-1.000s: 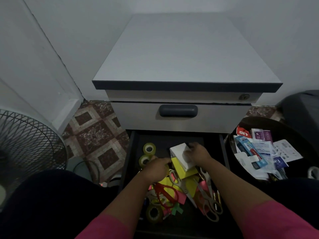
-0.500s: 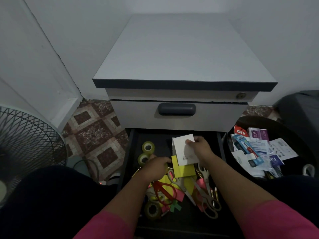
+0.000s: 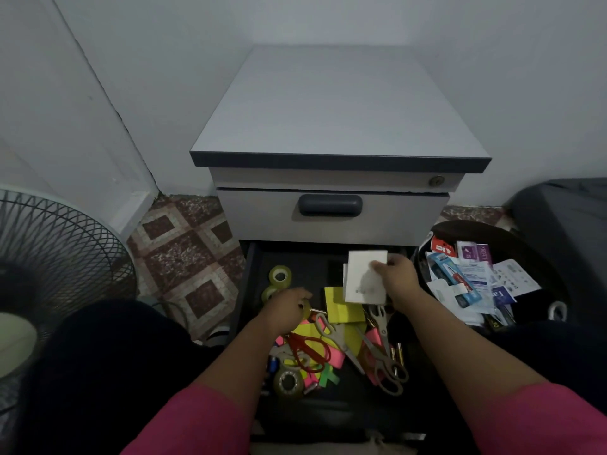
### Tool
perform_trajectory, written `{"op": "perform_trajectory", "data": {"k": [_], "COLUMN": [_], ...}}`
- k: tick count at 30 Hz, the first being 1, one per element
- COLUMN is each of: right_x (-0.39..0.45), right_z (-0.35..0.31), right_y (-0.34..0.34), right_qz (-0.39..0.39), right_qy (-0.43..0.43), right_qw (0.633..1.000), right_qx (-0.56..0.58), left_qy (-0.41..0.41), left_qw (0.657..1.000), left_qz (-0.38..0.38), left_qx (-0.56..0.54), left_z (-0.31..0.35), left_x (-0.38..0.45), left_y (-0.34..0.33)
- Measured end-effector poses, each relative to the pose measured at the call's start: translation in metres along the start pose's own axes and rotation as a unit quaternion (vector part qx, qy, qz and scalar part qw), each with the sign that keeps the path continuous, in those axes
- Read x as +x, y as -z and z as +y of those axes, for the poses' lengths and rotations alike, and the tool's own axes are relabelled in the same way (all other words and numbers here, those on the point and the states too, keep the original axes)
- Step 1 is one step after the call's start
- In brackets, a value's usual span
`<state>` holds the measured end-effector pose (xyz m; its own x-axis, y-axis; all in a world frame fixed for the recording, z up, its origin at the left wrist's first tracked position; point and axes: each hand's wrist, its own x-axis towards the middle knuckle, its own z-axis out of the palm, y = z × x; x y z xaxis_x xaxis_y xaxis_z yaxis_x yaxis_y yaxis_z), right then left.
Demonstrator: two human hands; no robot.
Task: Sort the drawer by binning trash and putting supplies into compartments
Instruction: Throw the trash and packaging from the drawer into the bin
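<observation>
Home office corner: grey pedestal cabinet (image 3: 338, 106) against plain wall, patterned tile floor (image 3: 184, 254), standing fan (image 3: 56, 264), open drawer (image 3: 295, 257) of stationery.

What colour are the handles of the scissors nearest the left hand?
Red handles, on the scissors below the left hand; head view.

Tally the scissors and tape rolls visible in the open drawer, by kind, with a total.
Scissors: 3, the red-handled pair and two grey-handled pairs.
Clear tape rolls: 3, two at the drawer's back left, one at the front.
Total: 6. More may lie hidden under the left hand or the papers.
</observation>
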<state>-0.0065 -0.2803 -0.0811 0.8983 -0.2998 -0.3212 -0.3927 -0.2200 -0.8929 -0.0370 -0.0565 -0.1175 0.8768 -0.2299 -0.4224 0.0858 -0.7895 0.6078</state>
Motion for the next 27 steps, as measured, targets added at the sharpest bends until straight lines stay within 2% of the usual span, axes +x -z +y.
{"op": "perform_trajectory", "data": {"k": [2, 5, 11, 16, 19, 21, 23, 25, 27], "right_x": [-0.001, -0.011, -0.023, -0.023, -0.022, -0.021, -0.02, -0.019, -0.018], "right_z": [0.01, 0.023, 0.028, 0.027, 0.029, 0.03, 0.03, 0.031, 0.031], "right_y": [0.003, 0.004, 0.004, 0.005, 0.004, 0.003, 0.003, 0.003, 0.002], "right_qz": [-0.038, -0.095, -0.112, -0.122, -0.127, -0.131, -0.133, -0.134, -0.134], "right_qy": [-0.048, -0.106, -0.136, -0.118, -0.108, -0.108, -0.112, -0.11, -0.107], "right_qw": [0.992, 0.957, 0.93, 0.922, 0.921, 0.922, 0.923, 0.923, 0.923], "right_qx": [-0.11, -0.252, -0.322, -0.347, -0.352, -0.348, -0.343, -0.343, -0.345], "left_qy": [-0.003, 0.01, 0.02, 0.108, 0.129, 0.118, 0.101, 0.069, 0.043], "left_qw": [1.0, 0.999, 0.999, 0.987, 0.983, 0.989, 0.992, 0.993, 0.986], "left_qz": [0.016, 0.03, 0.018, 0.079, -0.024, -0.079, -0.074, -0.087, -0.109], "left_qx": [-0.012, -0.029, 0.035, 0.094, 0.131, 0.049, -0.006, 0.031, 0.117], "left_z": [0.0, 0.002, -0.003, -0.012, -0.01, -0.009, -0.007, -0.008, -0.007], "left_x": [-0.004, -0.009, -0.023, -0.024, -0.029, -0.03, -0.031, -0.027, -0.026], "left_y": [0.002, 0.004, 0.0, 0.009, 0.01, 0.001, -0.003, -0.004, -0.002]}}
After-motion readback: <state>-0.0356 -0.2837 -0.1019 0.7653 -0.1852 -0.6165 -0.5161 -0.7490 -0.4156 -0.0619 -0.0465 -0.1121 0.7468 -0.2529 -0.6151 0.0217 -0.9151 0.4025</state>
